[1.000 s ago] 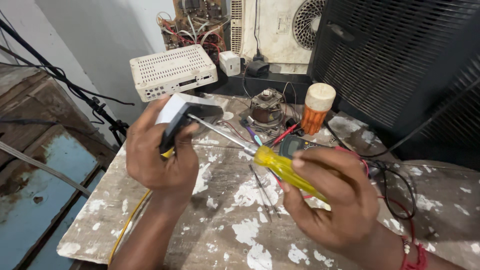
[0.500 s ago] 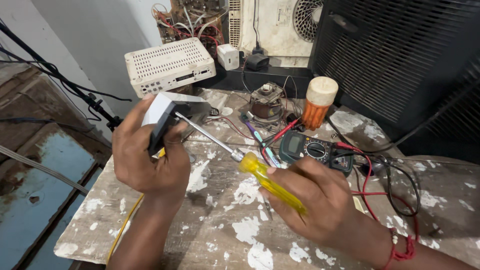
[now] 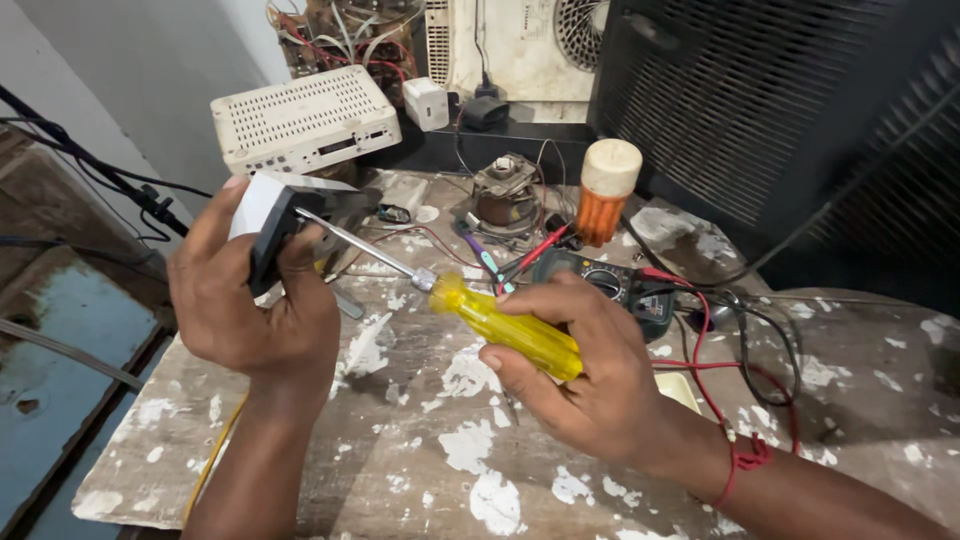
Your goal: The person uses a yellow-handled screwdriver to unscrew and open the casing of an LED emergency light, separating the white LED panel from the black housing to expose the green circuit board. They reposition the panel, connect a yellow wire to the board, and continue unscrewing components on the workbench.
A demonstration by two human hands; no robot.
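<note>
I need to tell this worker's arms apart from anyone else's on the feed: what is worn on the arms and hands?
Both forearms are bare, with no sleeves in view and no gloves. The left hand shows no ring, watch or band. The right hand has a red thread tied around the wrist, with a loose knotted end. No rings show on the fingers that can be seen.

place: repair workshop | signs: multimeter (image 3: 610,285), loose motor (image 3: 505,200) (wires everywhere), paint-flaked bench (image 3: 420,450)
</note>
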